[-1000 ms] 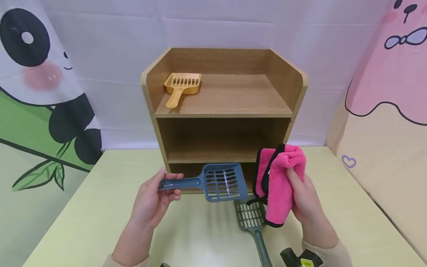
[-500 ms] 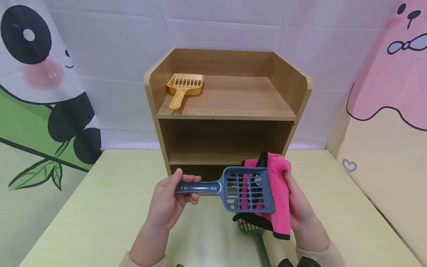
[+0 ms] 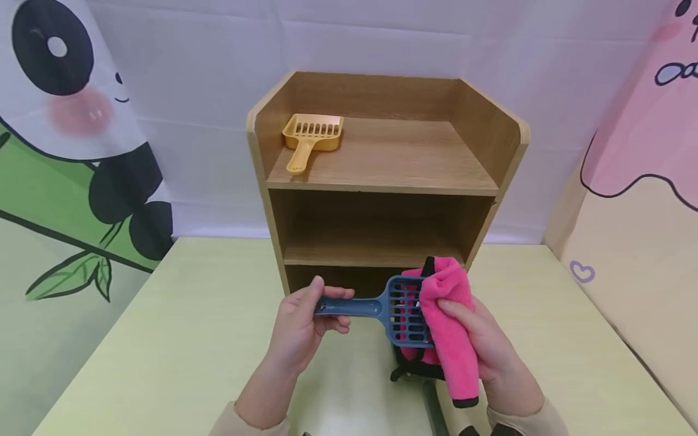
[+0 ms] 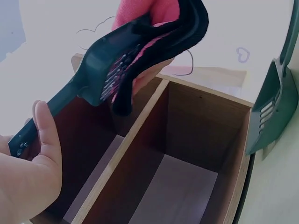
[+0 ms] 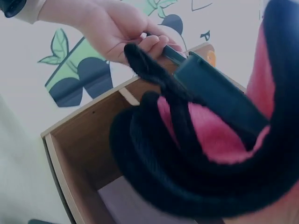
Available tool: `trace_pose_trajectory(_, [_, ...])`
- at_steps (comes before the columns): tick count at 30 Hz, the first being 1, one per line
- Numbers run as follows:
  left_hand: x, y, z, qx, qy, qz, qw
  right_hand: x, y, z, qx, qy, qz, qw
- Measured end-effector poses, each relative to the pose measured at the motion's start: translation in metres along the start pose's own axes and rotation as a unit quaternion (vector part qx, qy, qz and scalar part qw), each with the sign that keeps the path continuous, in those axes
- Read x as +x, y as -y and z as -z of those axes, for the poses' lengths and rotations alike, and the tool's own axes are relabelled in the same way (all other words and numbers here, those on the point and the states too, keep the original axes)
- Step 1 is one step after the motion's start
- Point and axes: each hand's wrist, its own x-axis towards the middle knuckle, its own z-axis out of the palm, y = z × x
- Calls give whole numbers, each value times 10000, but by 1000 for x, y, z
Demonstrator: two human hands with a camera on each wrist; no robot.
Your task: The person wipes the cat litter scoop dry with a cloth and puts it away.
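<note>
My left hand [image 3: 297, 327] grips the handle of a blue slotted litter scoop [image 3: 354, 307], which points right. In my right hand [image 3: 491, 345] is a pink cloth [image 3: 455, 339] with black edging, folded over the far end of the scoop's head. The left wrist view shows the scoop [image 4: 96, 65] pressed into the cloth's fold, and in the right wrist view the cloth [image 5: 210, 130] wraps around the scoop's end. A dark green scoop [image 3: 434, 406] lies on the table below; the cloth hides its head in the head view.
A wooden shelf unit [image 3: 382, 191] stands behind my hands. On its top shelf, at the left, lies a yellow litter scoop [image 3: 311, 136]. The pale table [image 3: 163, 339] spreads to both sides, with a cartoon-printed backdrop [image 3: 371, 42] around it.
The blue scoop has moved right and the cloth left and a little down, until they met. The cloth now covers the scoop's end and the green scoop's head.
</note>
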Motion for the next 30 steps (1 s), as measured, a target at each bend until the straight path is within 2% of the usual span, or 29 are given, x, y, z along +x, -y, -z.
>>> trace_pose_trajectory(3, [1, 2, 0, 384, -30, 19, 9993, 4, -3, -2, -568, -614, 80, 9965])
trace_pose_trajectory(6, [1, 3, 1, 745, 188, -13, 9970, 6, -4, -4, -822, -969, 0, 9919])
trace_pose_trajectory(10, [0, 2, 3, 1260, 525, 110, 9906, 7, -4, -4, -977, -1039, -131, 9897])
trace_pose_trajectory(13, [-2, 0, 5, 1887, 580, 259, 9800, 7, -4, -3, -1124, -1010, -176, 9884])
trace_pose_trajectory(15, [-3, -2, 7, 2430, 585, 249, 9679, 7, -4, -2, -1210, -1007, -186, 9874])
trace_pose_trajectory(16, [-3, -2, 7, 2769, 638, 149, 9587, 7, -4, -1, -1249, -995, -173, 9870])
trace_pose_trajectory(19, [-5, -3, 9, 3786, 887, -340, 9207, 5, -6, 0, -1366, -992, -115, 9856])
trace_pose_trajectory(20, [-6, -2, 8, 4048, 959, -516, 9079, 5, -6, -1, -1403, -979, -95, 9852])
trace_pose_trajectory(22, [-7, -1, 8, 4411, 1052, -836, 8873, 6, -8, -1, -1477, -953, -39, 9844])
trace_pose_trajectory(25, [-8, 2, 7, 4641, 1058, -1192, 8713, 7, -8, -1, -1616, -972, 89, 9820])
trace_pose_trajectory(28, [-6, 5, 6, 4730, 1047, -1510, 8617, 9, -8, 0, -1898, -1155, 236, 9747])
trace_pose_trajectory(30, [-5, 5, 5, 4790, 1066, -1643, 8557, 10, -7, 3, -2153, -1081, 501, 9693])
